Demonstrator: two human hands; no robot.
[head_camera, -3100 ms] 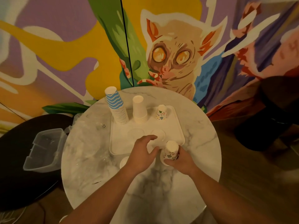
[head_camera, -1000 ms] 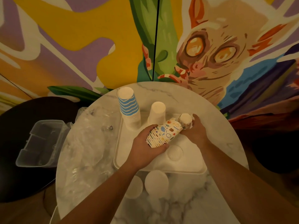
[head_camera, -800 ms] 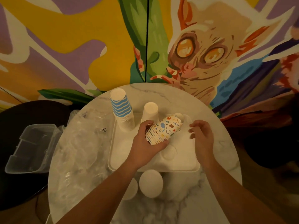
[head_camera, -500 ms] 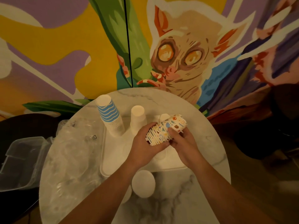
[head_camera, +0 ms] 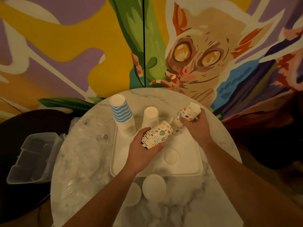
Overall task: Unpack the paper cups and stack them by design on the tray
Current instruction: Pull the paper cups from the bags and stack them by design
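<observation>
Sorting the picture cups looks like the step now: the left hand [head_camera: 144,149] holds a sideways stack of picture cups [head_camera: 156,135] over the tray [head_camera: 180,169], and the right hand [head_camera: 195,126] grips one cup [head_camera: 188,112] above the small pile [head_camera: 177,128]. Next, lower it straight on. The pile's base is hidden.

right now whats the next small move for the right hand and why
Probably lower the single patterned cup in the right hand onto the upside-down patterned cup on the tray. It is held mouth-down just above that cup and matches its design, while the left hand grips the nested patterned cups.
</observation>
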